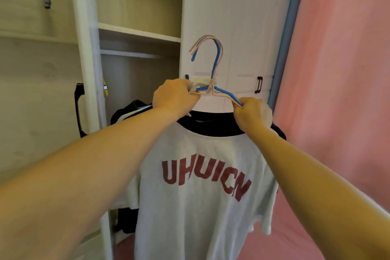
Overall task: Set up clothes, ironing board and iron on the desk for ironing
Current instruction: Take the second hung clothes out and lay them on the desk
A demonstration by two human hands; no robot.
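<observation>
1. Left hand [174,96] & right hand [252,114] are each clenched round a shoulder of the bunched hangers [213,82].
2. T-shirt [198,186] is held up mid-frame, hanging below the hangers.
3. Step judged: clothes fetched; desk not seen.
4. Wardrobe door [232,17] at 12, shelf edges [139,32] at 10, pink curtain [341,69] at 3: a turn away w/ hems kept clear is called for.

Two bare forearms reach in from the lower corners, with no sleeve, watch, bracelet or ring showing on either. The left hand [172,96] and right hand [252,113] are ungloved, knuckles toward the camera.
</observation>
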